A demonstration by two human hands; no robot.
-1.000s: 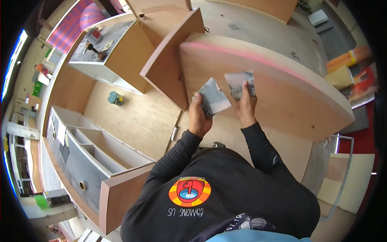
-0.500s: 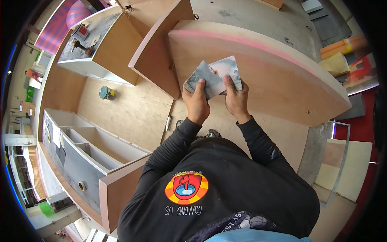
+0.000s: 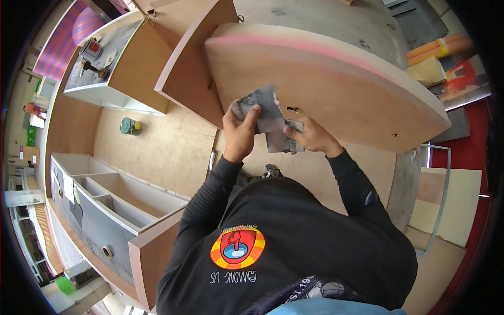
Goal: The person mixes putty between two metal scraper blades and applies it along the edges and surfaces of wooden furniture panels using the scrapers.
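My left hand [image 3: 239, 132] grips a thin, flat grey putty spreader [image 3: 268, 111], thumb across its face. A light, pinkish smear of putty [image 3: 276, 100] runs along that plate's right edge. My right hand [image 3: 315, 137] pinches a second flat putty spreader [image 3: 281, 143], which sits lower and partly behind the first. From this angle the two plates overlap; I cannot tell whether they touch. Both are held in front of a curved wooden panel [image 3: 325, 89] with a pinkish top edge.
A green can [image 3: 130, 126] stands on the wooden board to the left. Beyond it, a cabinet [image 3: 139, 63] carries another can [image 3: 91, 49] and a dark tool [image 3: 93, 69]. Near left is a grey-faced unit with open compartments [image 3: 134, 194]. A metal frame [image 3: 446, 194] stands at the right.
The plates were held up level, edges overlapping. Now the right hand has brought its plate down below the left one, and the left plate has turned. The view has shifted slightly.
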